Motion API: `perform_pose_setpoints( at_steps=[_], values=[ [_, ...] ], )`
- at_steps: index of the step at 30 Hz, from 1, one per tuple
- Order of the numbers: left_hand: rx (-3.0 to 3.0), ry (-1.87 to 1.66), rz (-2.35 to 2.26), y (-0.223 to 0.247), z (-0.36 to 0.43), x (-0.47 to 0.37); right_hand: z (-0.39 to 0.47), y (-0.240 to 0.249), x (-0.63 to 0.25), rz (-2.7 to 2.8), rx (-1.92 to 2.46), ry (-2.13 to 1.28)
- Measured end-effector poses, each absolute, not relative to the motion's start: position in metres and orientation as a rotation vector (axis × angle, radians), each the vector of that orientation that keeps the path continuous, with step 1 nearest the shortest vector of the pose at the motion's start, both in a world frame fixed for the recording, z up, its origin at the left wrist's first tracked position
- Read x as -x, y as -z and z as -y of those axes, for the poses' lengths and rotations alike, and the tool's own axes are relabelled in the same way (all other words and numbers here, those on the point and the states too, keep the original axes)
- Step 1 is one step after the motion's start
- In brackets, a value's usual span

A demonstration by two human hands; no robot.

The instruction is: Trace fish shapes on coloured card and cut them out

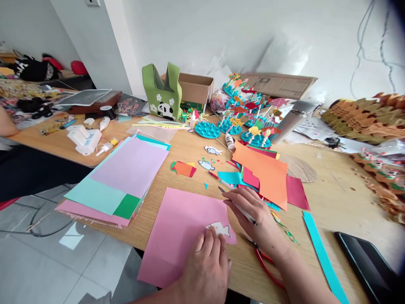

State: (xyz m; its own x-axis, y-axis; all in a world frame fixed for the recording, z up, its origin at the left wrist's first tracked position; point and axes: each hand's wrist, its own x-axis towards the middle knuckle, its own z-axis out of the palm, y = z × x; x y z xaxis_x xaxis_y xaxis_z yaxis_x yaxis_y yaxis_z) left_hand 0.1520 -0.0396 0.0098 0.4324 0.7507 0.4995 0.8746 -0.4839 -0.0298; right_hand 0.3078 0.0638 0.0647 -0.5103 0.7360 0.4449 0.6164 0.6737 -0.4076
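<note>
A pink paper sheet [177, 223] lies at the table's front edge. Near its right side rests a white fish cutout [219, 228] with a dark outline. My left hand [207, 259] lies over the sheet, fingers side by side, its fingertips pressing on the cutout's left part. Just right of the sheet, my right hand [249, 209] is closed around a pen [245, 212], which points up and left, off the paper. Red-handled scissors [264, 266] lie beneath my right wrist, partly hidden by it. Two drawn fish cutouts, an upper one [213, 150] and a lower one [206, 165], lie farther back.
Stacked coloured paper [126, 169] stands left; an orange sheet [262, 171] and scraps lie right. A blue strip [324, 257] and a phone [367, 261] are at the near right. Behind are a green panda bag [163, 95] and blue discs [207, 129] with paper fish. Someone's arm [6, 122] shows at left.
</note>
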Motion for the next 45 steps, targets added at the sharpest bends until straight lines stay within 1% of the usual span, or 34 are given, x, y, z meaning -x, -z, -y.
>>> perform_pose_setpoints(
  at_steps=[5, 13, 16, 19, 26, 32, 34, 36, 37, 39, 41, 43, 45],
  values=[
    [2.334, 0.712, 1.35, 0.002, 0.035, -0.154, -0.087, -0.074, -0.327, 2.561, 1.076, 0.093],
    [2.213, 0.837, 1.292, 0.018, 0.029, -0.157, -0.17, -0.066, -0.328, 2.854, 1.049, 0.496],
    [2.188, 0.87, 1.281, 0.02, 0.028, -0.158, -0.187, -0.056, -0.326, 2.876, 1.103, 0.536],
    [2.238, 0.81, 1.276, 0.019, 0.029, -0.156, -0.19, -0.052, -0.323, 2.861, 1.168, 0.514],
    [2.34, 0.699, 1.313, 0.013, 0.035, -0.153, -0.166, -0.054, -0.309, 2.793, 1.26, 0.386],
    [2.433, 0.557, 1.373, 0.004, 0.042, -0.151, -0.152, -0.046, -0.292, 2.722, 1.291, 0.225],
    [2.469, 0.491, 1.392, 0.0, 0.044, -0.15, -0.145, -0.051, -0.288, 2.662, 1.344, 0.183],
    [2.477, 0.459, 1.403, -0.003, 0.046, -0.15, -0.135, -0.063, -0.285, 2.545, 1.39, 0.072],
    [2.475, 0.453, 1.407, -0.004, 0.046, -0.15, -0.128, -0.071, -0.284, 2.391, 1.398, -0.117],
    [2.47, 0.446, 1.409, -0.006, 0.046, -0.15, -0.112, -0.087, -0.284, 2.111, 1.299, -0.607],
    [2.471, 0.441, 1.404, -0.006, 0.047, -0.15, -0.096, -0.097, -0.285, 1.832, 1.169, -0.97],
    [2.476, 0.438, 1.397, -0.005, 0.047, -0.15, -0.083, -0.1, -0.288, 1.6, 1.042, -1.228],
    [2.477, 0.442, 1.393, -0.005, 0.047, -0.149, -0.072, -0.094, -0.29, 1.452, 0.935, -1.376]
  ],
)
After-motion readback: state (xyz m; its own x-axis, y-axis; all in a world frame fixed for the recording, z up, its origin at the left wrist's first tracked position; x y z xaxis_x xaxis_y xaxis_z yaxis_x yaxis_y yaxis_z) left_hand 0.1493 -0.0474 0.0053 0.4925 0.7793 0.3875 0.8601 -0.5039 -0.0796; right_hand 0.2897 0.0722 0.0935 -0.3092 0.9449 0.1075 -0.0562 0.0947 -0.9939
